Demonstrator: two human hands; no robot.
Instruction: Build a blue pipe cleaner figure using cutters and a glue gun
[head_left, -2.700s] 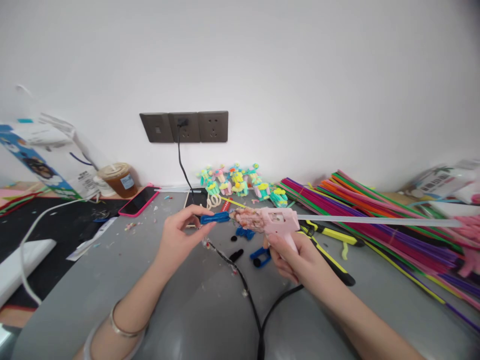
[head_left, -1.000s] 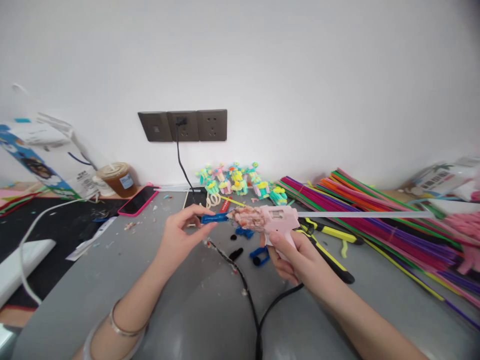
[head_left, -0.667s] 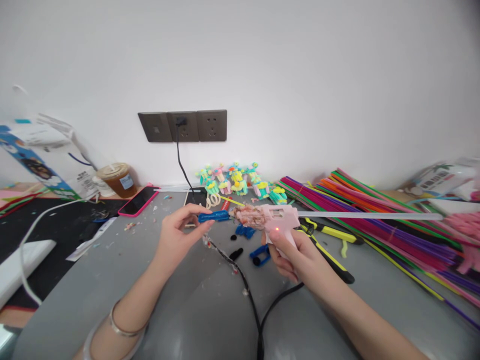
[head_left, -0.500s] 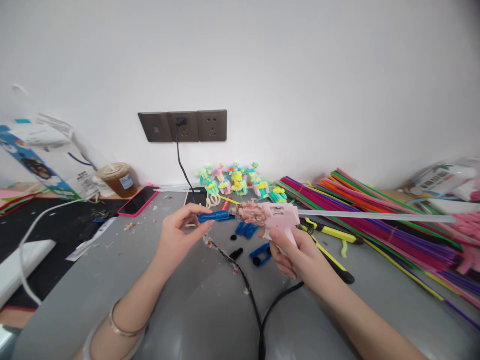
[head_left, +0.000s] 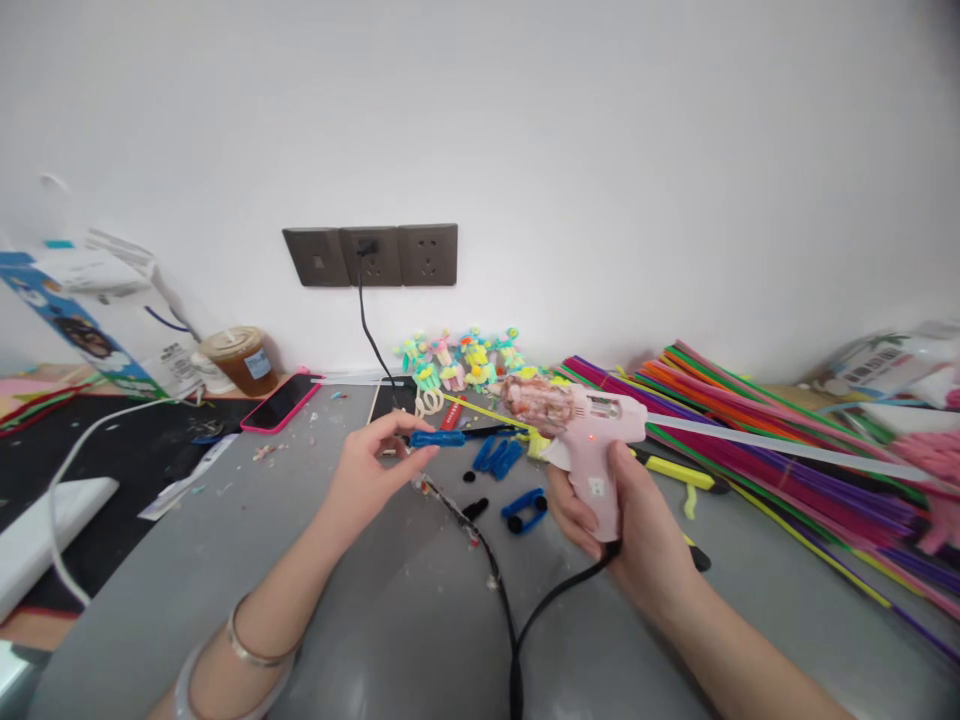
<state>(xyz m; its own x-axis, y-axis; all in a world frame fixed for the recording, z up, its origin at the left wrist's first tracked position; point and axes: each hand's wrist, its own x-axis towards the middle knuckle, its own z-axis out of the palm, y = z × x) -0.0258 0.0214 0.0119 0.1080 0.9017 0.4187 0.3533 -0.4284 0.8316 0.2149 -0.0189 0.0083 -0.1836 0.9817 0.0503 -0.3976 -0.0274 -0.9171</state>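
Observation:
Between thumb and fingers, my left hand pinches a short blue pipe-cleaner piece above the grey table. My right hand is wrapped round the grip of a pink glue gun, whose nozzle end is crusted with glue and points left, apart from the blue piece. A long clear glue stick sticks out of its back. Below lie several folded blue pieces, a blue loop with black ends and small black bits.
Colourful pipe-cleaner bundles spread over the right side, with yellow-handled pliers partly behind my right hand. Small pastel figures stand by the wall. A black cord crosses the front. A phone and drink cup are at left.
The glue gun has moved right and tipped its nozzle upward, away from the blue piece. My left hand, still pinching the piece, has shifted slightly right in view.

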